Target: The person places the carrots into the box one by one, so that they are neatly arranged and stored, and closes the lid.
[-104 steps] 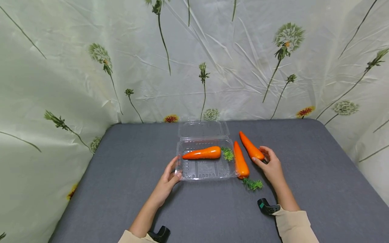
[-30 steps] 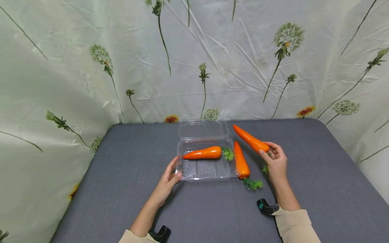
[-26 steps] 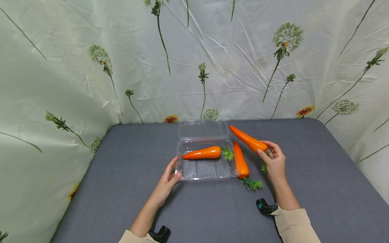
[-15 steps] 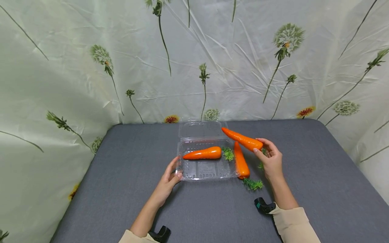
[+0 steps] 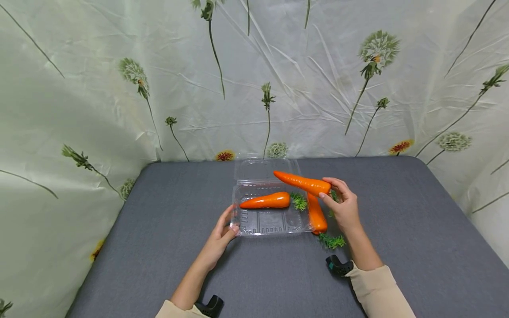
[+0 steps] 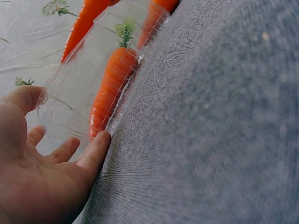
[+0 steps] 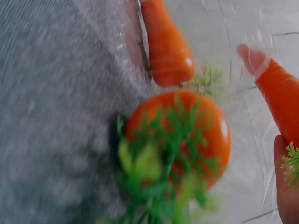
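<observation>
My right hand (image 5: 343,204) pinches an orange carrot (image 5: 302,183) by its thick end, near green leaves. The carrot is held up with its tip pointing left, overlapping the back right of a clear plastic clamshell container (image 5: 258,227). My left hand (image 5: 216,240) grips the container's left side, with the thumb (image 6: 29,97) at the rim and fingers against the wall. Inside the container lies a second carrot (image 5: 266,200), its green top (image 5: 299,201) to the right. A third carrot (image 5: 317,218) rests beside the container's right wall, its upper part partly hidden by the held one.
The container's lid (image 5: 262,169) lies folded back toward the rear. Green leaves (image 5: 332,241) of the third carrot spread on the grey tabletop (image 5: 167,212). A floral curtain (image 5: 191,88) hangs behind the table and along its sides.
My right hand has lifted the carrot from the right of the table and carried it left, over the third carrot and the container's back right. The left hand has stayed put.
</observation>
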A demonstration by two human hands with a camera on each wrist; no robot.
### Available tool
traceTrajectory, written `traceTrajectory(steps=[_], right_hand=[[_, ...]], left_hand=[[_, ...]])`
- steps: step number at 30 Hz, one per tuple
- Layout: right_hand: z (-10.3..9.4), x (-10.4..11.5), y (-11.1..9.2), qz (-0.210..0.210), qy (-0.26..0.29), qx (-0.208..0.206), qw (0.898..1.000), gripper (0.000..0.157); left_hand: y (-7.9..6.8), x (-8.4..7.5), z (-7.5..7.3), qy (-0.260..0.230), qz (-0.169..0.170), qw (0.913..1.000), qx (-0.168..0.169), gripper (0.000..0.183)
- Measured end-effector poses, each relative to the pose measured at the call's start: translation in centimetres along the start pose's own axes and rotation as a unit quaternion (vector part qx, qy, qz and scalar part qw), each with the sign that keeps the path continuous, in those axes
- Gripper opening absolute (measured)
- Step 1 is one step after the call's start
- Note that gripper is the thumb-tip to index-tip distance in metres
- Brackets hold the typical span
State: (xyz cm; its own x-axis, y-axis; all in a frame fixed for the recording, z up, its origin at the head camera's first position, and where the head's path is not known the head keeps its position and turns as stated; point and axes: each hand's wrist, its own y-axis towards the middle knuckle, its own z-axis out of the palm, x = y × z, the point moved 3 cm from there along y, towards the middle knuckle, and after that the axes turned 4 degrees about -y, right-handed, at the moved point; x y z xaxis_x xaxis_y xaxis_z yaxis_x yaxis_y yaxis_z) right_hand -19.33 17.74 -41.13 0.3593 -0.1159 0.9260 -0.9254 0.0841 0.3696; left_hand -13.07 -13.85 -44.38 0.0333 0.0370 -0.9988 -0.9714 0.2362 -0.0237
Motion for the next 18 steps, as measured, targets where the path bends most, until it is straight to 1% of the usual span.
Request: traceTrajectory(steps=[6, 10, 18], right_hand=[[1.2, 0.3, 0.2, -0.009, -0.001, 0.033, 0.999, 0.038], [2.0, 0.4, 0.2, -0.005, 0.003, 0.053, 0.999, 0.039], [3.7, 2.2, -0.1, -0.011, 0.007, 0.081, 0.997, 0.039]], left_hand=[[0.0, 0.0, 0.0, 0.004, -0.004, 1.0, -0.003, 0.059], [0.0, 0.1, -0.1, 0.006, -0.005, 1.0, -0.003, 0.059], [0.0, 0.3, -0.2, 0.005, 0.004, 1.0, 0.004, 0.059]])
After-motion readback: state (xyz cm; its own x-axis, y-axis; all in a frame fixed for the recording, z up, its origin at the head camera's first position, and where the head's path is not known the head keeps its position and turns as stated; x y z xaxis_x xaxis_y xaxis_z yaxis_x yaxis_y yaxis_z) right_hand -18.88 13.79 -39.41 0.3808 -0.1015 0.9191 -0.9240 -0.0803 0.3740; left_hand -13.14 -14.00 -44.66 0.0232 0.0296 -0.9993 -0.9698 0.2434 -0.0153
